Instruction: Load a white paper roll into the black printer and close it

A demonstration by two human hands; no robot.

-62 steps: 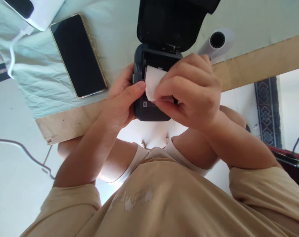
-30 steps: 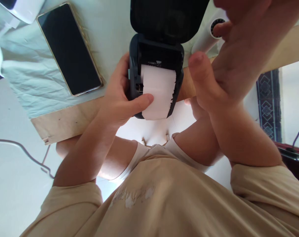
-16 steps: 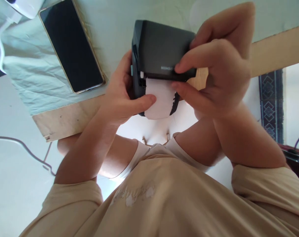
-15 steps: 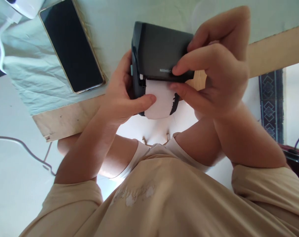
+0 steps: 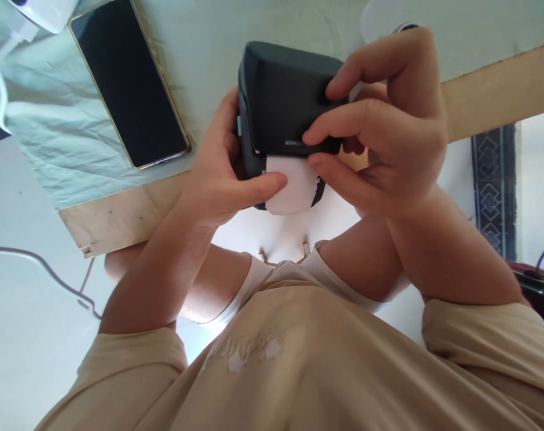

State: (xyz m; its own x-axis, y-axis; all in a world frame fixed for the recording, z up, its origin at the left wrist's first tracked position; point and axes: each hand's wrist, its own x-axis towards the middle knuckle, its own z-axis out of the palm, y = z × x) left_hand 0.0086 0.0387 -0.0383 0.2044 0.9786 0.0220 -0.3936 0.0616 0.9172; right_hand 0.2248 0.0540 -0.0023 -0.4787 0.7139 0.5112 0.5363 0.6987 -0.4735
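- The small black label printer (image 5: 283, 102) sits at the near edge of the counter (image 5: 128, 218), partly overhanging it, with both hands around it.
- The left hand (image 5: 222, 173) is closed around the printer's left side, its thumb pressing the white paper strip (image 5: 292, 188) flat where it comes out of the front.
- The right hand (image 5: 383, 131) grips the printer's lid, fingertips on the lid's top and front edge and thumb just under the slot, touching the paper.
- The lid looks down or nearly so; whether it has latched cannot be told.
- The paper's right edge looks ragged and dark, perhaps torn.
- Risk: if the strip lies crooked under the lid, it could feed askew or jam; the thumb's sideways pressure would cause that.
- Risk: the thumbs lie close to the closing seam and could get pinched.
- Risk: with the printer half off the edge, a loosened grip could let it tip toward the lap.
- A dark phone (image 5: 128, 84) lies face up on the pale cloth (image 5: 51, 155) to the left, well apart; a white device (image 5: 47, 12) with a cable (image 5: 2, 90) sits at the far left corner.
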